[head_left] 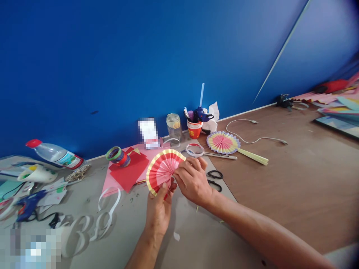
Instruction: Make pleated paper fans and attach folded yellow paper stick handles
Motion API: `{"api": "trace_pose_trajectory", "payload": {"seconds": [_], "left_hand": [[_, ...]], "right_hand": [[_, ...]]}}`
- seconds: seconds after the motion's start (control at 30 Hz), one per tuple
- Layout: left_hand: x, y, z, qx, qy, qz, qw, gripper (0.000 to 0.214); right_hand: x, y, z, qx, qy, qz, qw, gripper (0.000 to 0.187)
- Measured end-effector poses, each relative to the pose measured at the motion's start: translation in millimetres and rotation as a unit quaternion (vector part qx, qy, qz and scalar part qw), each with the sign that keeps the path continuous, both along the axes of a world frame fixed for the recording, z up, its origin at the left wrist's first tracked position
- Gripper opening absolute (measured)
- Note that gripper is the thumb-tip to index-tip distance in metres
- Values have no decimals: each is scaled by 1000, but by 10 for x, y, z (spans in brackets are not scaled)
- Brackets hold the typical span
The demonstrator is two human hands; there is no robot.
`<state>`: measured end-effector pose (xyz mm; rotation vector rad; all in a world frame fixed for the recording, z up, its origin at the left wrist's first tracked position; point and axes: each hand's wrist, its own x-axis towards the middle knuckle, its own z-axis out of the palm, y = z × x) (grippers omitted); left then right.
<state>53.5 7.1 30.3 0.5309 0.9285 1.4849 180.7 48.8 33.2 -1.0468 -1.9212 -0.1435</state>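
Observation:
A pleated paper fan (161,171), pink at the centre, then red, with a yellow rim, is spread above the table between my hands. My left hand (161,201) grips its lower edge, thumb on the near face. At the fan's right side, my right hand (193,177) has its fingers bent and closed on the folds near the centre; the fingertips are partly hidden. Black-handled scissors (214,185) lie just beyond my right wrist, partly covered by it. Farther right rests a finished-looking round paper fan (223,142) with a purple rim and a pale yellow handle (254,156).
Red paper sheets (130,170) and a tape roll (118,157) lie left of the fan. Behind stand a jar (174,127) and a red cup (194,129) of tools. A bottle (60,155), blue glue gun (29,205) and curled white strip (105,222) occupy the left. A white cable (246,142) lies right.

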Motion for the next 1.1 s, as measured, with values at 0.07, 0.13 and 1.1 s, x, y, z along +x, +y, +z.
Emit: {"api": "trace_pose_trajectory", "payload": {"seconds": [0.07, 0.13, 1.1], "left_hand": [[25, 17, -3, -15, -32, -7, 999, 20], [62, 23, -12, -31, -56, -15, 998, 20], [192, -69, -146, -148, -204, -124, 960, 20]], "right_hand": [[-11, 3, -11, 6, 7, -9, 1000, 14], [-21, 7, -18, 5, 15, -15, 1000, 15], [-157, -94, -33, -70, 134, 12, 988, 16]]}}
